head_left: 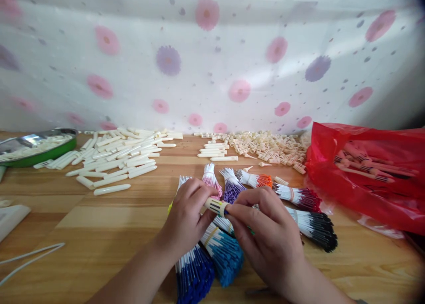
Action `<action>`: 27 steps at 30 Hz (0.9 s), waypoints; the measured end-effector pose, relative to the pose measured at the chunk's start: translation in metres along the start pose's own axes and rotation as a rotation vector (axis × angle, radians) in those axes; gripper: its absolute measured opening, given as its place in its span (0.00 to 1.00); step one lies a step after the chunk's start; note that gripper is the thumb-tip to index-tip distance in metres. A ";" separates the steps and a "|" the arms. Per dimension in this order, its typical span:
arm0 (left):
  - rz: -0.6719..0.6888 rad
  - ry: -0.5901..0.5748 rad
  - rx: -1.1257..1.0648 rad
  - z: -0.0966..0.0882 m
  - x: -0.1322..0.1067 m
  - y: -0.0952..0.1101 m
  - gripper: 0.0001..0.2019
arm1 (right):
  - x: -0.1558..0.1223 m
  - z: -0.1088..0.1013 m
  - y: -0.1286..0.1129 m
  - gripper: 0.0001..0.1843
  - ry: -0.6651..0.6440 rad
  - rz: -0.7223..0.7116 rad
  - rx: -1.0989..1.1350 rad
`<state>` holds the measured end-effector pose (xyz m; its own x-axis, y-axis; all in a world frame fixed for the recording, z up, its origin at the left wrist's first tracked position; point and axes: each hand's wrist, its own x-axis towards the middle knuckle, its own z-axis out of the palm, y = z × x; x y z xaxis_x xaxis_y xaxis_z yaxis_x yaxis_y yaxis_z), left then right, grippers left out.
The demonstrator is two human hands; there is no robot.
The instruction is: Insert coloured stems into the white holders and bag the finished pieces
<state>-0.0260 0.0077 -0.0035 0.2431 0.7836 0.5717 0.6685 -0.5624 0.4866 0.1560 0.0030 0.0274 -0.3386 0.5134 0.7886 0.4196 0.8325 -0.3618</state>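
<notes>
My left hand (189, 213) is closed around a cream pen barrel (216, 206) with slots along its end, holding it tilted above the table. My right hand (267, 233) pinches a small blue end, apparently of a pen refill (226, 212), at the barrel's slotted mouth; its length is hidden. Beneath and around both hands lie tied bundles of white refills with coloured ends: dark blue (195, 273), teal (224, 253), pink (211, 180), purple (232, 186), orange (255, 179), dark red (299, 196) and black (315, 226). A yellow-ended bundle is mostly behind my left hand.
Loose cream pen barrels (116, 155) are heaped at the back left, beside a green-rimmed tray (43, 153). Small slotted parts (265, 144) are piled at the back right. A red plastic bag (361, 184) with pen parts stands right. A white cable (33, 253) lies left.
</notes>
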 end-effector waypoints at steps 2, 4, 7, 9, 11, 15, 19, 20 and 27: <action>0.012 0.006 0.044 0.000 0.000 0.000 0.12 | 0.000 0.002 0.001 0.08 0.019 0.011 -0.002; 0.020 0.010 0.091 0.000 -0.001 0.000 0.12 | -0.001 0.003 0.002 0.07 0.027 0.030 0.003; 0.031 0.018 0.138 0.001 -0.002 0.001 0.11 | 0.000 0.003 0.003 0.07 0.015 0.053 -0.001; 0.032 0.017 0.134 0.002 -0.002 0.000 0.10 | 0.001 0.001 0.003 0.07 0.009 0.050 0.001; 0.021 0.002 0.109 0.003 -0.001 0.000 0.10 | 0.001 0.000 0.003 0.07 0.002 0.042 0.018; 0.004 -0.019 0.069 0.004 -0.001 -0.001 0.11 | 0.001 0.001 0.001 0.08 -0.020 0.105 0.120; 0.009 -0.018 0.022 0.004 -0.001 0.000 0.12 | 0.000 0.004 0.000 0.08 -0.006 0.165 0.160; 0.006 -0.025 0.001 0.004 -0.001 0.000 0.12 | 0.000 0.004 0.000 0.09 0.000 0.155 0.138; 0.001 -0.077 -0.139 0.008 -0.003 -0.004 0.11 | 0.003 0.000 -0.001 0.09 0.051 0.056 -0.048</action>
<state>-0.0238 0.0099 -0.0127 0.3003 0.7978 0.5229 0.5659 -0.5903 0.5756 0.1546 0.0035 0.0299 -0.2703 0.5468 0.7924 0.4768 0.7911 -0.3832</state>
